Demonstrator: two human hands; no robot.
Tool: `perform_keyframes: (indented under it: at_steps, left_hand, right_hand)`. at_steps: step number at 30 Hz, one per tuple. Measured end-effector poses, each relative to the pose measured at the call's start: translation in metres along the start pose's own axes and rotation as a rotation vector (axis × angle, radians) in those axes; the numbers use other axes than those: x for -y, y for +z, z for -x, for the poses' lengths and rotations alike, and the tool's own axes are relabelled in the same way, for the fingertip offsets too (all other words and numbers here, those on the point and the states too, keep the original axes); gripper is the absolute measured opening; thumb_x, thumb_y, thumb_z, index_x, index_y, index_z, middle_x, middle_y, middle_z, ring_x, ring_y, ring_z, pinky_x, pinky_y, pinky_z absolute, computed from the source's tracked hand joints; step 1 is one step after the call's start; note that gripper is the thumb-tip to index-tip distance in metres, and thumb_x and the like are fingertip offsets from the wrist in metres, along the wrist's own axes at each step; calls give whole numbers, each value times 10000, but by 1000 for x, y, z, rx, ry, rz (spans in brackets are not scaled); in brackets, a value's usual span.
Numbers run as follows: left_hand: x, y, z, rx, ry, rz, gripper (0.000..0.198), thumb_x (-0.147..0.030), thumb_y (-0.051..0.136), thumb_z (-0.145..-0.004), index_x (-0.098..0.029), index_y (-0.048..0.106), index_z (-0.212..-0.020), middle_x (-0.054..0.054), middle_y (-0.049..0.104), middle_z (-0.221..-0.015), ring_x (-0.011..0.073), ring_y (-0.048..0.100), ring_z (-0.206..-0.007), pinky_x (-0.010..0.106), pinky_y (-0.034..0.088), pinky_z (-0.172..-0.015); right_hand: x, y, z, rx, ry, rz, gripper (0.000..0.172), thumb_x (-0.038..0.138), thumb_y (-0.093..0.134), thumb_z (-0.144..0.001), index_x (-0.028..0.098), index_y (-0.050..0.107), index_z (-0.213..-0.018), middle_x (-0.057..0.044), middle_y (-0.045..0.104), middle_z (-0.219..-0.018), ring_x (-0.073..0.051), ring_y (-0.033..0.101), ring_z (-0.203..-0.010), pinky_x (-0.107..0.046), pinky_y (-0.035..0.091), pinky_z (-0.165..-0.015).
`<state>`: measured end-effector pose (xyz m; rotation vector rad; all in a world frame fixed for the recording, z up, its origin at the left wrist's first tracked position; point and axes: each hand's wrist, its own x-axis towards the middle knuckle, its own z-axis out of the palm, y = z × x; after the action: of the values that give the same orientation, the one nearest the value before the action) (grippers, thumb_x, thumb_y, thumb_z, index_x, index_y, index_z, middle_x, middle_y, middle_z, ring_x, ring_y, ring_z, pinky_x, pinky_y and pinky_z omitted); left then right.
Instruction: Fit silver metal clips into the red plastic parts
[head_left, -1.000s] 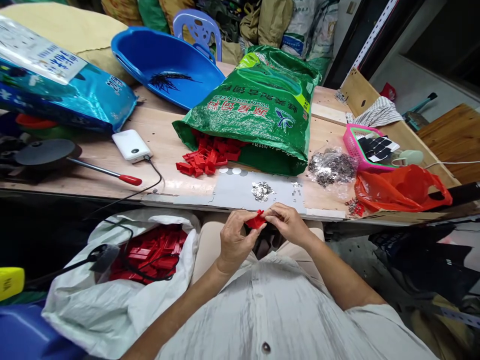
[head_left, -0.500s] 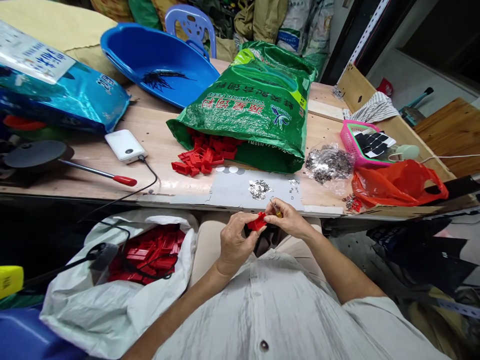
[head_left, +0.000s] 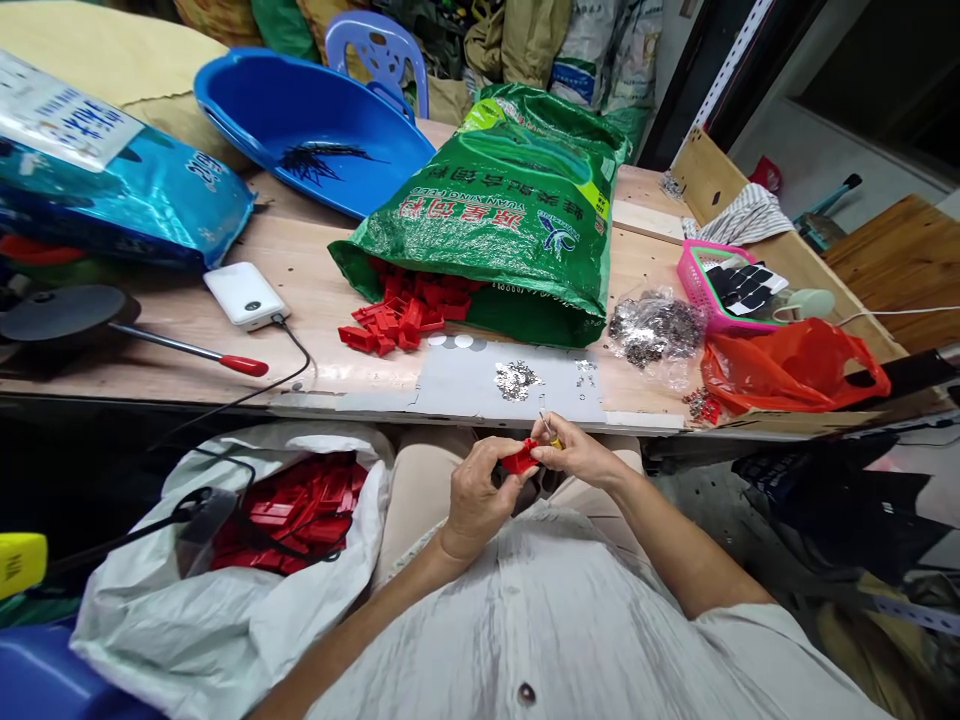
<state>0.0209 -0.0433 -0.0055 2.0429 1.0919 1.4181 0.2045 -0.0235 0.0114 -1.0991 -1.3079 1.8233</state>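
Observation:
My left hand (head_left: 478,497) is shut around a small red plastic piece (head_left: 517,458) in front of my lap. My right hand (head_left: 575,451) pinches a thin metal tool with a yellow handle (head_left: 550,430), its tip close to the red piece. Most of the handle is hidden by my fingers. Below the table edge on my left, a white plastic bag (head_left: 142,600) holds a heap of similar red pieces (head_left: 292,515).
On the table stand a green woven sack (head_left: 517,210) spilling red pieces, a grey sheet with silver bits (head_left: 510,385), a bag of metal parts (head_left: 656,330), a pink basket (head_left: 712,295), an orange bag (head_left: 787,370) and a blue basin (head_left: 300,130).
The yellow-handled tool has come into view in my right hand. Both hands sit slightly lower and closer around the red piece, and the whole view has shifted slightly.

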Motion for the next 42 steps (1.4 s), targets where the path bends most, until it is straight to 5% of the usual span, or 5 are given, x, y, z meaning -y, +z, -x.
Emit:
perform_keyframes:
  at_steps: [13,17,24,32,42]
  left_hand:
    - [16,-7,10,-22,-335,524,300,-189,803,-690,-203,653,-950,39,687,-937,182,678,-887,310,546,-811]
    - [19,-5,8,-81,-547,666,324,-199,819,-662,-187,645,-935,33,696,-932,168,683,-871,310,548,-834]
    - [23,-9,1,-153,-717,746,373,-214,815,-654,-192,630,-977,15,700,-938,146,675,-862,291,544,-843]
    - [30,-11,3,-158,-733,721,386,-225,801,-669,-191,639,-1018,26,702,-948,152,668,-865,310,547,-838]
    - [35,-16,3,-191,-769,714,382,-226,808,-664,-190,645,-1007,15,706,-934,145,663,-855,295,535,-833]
  right_hand:
    - [-8,1,-1,104,92,-235,494,441,825,-660,206,467,-906,91,432,-649,-47,330,-499,-204,217,-481]
    - [3,-7,-10,78,75,15,460,484,763,-723,201,517,-990,38,552,-761,-71,422,-568,-208,312,-526]
    - [33,-28,-58,-399,-165,822,132,306,590,-870,214,661,-933,-11,688,-914,-159,590,-796,-275,412,-753]
    - [50,-15,-123,-402,-27,1309,187,244,512,-925,221,695,-956,-70,676,-1024,-205,601,-983,-276,397,-811]
    - [59,-17,-146,-350,144,1346,151,276,619,-842,206,712,-938,-89,719,-1020,-237,631,-951,-285,395,-732]
